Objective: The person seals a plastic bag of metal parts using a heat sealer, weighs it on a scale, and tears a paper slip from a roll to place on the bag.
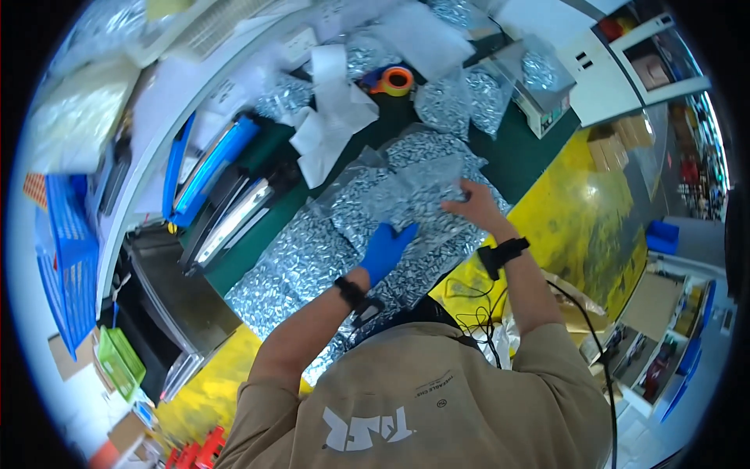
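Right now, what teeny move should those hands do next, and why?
Maybe gently pinch the plastic of the clear bag of shiny pieces with the right hand: its thumb and forefinger look spread over it, and the blue-gloved left hand is close by, so it could probably help steady things.

Your green tabletop [519,156]: big clear bags of small silvery pieces [293,254] on your side; beyond, smaller filled bags [443,107], orange tape roll [382,83], white paper [331,117]; scale [545,117] right; long black device [226,223] left.
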The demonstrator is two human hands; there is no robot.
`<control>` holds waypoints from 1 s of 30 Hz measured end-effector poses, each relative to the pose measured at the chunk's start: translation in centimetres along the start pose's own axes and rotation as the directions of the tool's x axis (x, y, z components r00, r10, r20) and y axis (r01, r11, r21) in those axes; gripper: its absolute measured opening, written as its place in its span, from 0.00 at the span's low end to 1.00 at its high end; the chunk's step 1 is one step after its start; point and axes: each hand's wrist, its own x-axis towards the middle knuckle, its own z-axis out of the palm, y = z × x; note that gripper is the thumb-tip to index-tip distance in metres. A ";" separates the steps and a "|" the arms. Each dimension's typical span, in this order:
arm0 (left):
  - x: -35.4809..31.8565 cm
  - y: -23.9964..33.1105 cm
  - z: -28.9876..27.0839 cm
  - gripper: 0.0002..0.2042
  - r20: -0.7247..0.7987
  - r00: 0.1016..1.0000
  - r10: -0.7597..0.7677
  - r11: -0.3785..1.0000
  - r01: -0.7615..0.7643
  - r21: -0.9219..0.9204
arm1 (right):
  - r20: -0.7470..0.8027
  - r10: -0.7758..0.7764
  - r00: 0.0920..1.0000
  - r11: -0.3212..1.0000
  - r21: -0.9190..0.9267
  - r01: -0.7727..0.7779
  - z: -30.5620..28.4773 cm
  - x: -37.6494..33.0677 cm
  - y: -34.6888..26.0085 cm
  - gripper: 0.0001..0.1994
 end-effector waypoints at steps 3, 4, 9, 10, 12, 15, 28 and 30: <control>4.3 3.6 7.2 0.25 0.088 0.988 0.130 0.969 -0.108 -0.222 | -0.080 0.016 0.997 0.999 -0.031 -0.019 -7.3 0.3 4.0 0.23; 5.6 5.1 9.5 0.24 0.114 0.988 0.106 0.984 -0.088 -0.152 | -0.127 0.009 0.992 0.999 -0.036 -0.014 -9.3 0.2 5.5 0.23; 10.4 9.7 17.6 0.23 0.253 0.954 0.160 0.930 -0.061 -0.361 | -0.189 0.037 0.981 0.996 -0.074 -0.052 -17.0 2.0 10.7 0.25; 12.1 9.6 18.3 0.23 0.276 0.945 0.174 0.937 -0.073 -0.342 | -0.190 0.030 0.981 0.996 -0.072 -0.044 -17.5 3.3 11.0 0.25; 13.0 9.6 19.3 0.23 0.324 0.929 0.178 0.946 -0.071 -0.317 | -0.297 0.024 0.955 0.990 -0.128 -0.064 -17.7 4.8 13.5 0.27; 12.8 10.6 17.5 0.22 0.686 0.726 0.049 0.872 0.303 -0.384 | -0.415 -0.042 0.909 0.937 -0.332 -0.108 -15.7 4.4 17.9 0.29; -1.0 2.4 3.3 0.18 0.490 0.870 0.054 0.982 0.044 -0.186 | -0.458 -0.102 0.883 0.643 -0.708 -0.292 -7.0 7.2 14.9 0.37; -1.4 2.0 2.2 0.18 0.497 0.865 0.068 0.986 0.019 -0.168 | -0.469 -0.126 0.874 0.643 -0.710 -0.288 -6.8 7.5 15.2 0.37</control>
